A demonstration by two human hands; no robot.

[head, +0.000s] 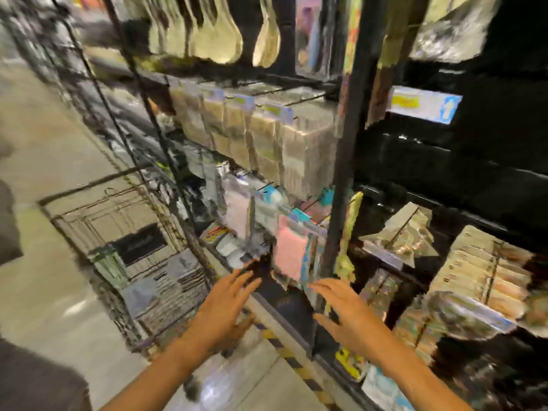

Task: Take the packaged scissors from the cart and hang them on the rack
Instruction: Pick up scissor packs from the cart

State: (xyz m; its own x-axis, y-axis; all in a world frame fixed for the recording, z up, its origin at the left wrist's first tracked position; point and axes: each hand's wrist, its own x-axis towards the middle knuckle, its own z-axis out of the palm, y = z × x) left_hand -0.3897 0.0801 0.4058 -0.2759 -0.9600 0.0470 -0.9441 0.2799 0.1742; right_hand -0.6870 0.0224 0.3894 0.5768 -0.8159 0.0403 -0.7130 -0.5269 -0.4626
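The frame is badly smeared. A wire cart (98, 221) stands on the floor at the left, with packaged goods (166, 280) lying in its bottom; I cannot tell which are scissors. My left hand (229, 301) reaches forward beside the cart's right edge, fingers spread and holding nothing. My right hand (341, 310) is stretched out with straight fingers, just below pink and blue packages (292, 253) hanging on the rack's (341, 173) lower pegs. Neither hand grips anything.
The black rack fills the right side, its pegs packed with hanging packets (267, 137) and wooden spoons (219, 34) above. More packets (474, 280) hang at the lower right. A yellow-black striped strip (284, 351) runs along the rack's foot.
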